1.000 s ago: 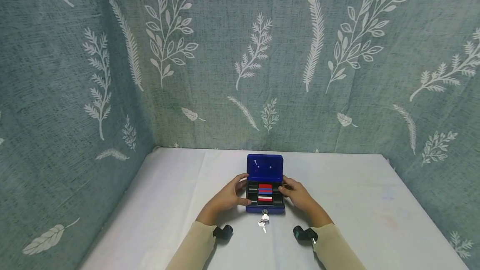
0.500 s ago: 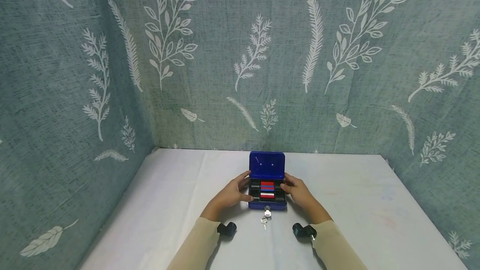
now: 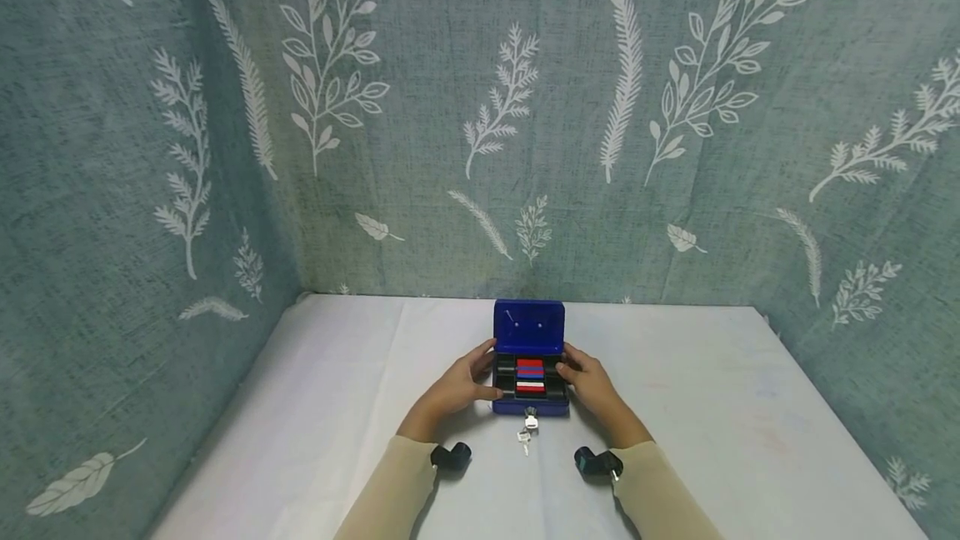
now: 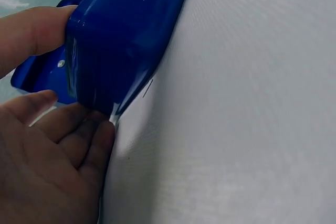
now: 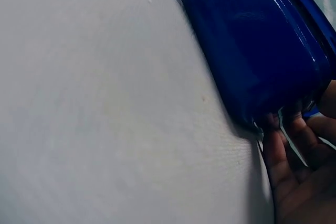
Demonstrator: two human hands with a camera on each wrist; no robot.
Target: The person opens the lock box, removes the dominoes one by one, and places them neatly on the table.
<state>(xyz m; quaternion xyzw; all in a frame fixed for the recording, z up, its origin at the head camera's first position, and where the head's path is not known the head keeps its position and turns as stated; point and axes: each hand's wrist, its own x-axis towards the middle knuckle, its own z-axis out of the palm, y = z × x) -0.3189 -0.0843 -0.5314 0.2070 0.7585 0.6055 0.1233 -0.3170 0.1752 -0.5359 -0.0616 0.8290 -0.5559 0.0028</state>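
A blue metal cash box (image 3: 529,408) stands on the white-covered table in the head view, its lid (image 3: 529,327) raised at the back. Inside is a black compartment tray (image 3: 557,390), with red, blue and white striped pieces (image 3: 530,372) in its middle compartments. My left hand (image 3: 452,387) holds the left side, thumb over the rim and fingers along the wall. On the opposite side my right hand (image 3: 595,383) grips the box in a similar way. Both wrist views show fingertips low against the blue walls (image 4: 121,40). Keys (image 3: 527,430) hang from the front lock.
White cloth (image 3: 697,407) covers the table around the box. Behind and to the left hangs a green leaf-patterned curtain (image 3: 420,140). A small black device sits at my left wrist (image 3: 452,457) and another at my right wrist (image 3: 598,462).
The box has shifted slightly away from me, toward the back of the table, with both hands staying on its sides. The head view has also drifted a little.
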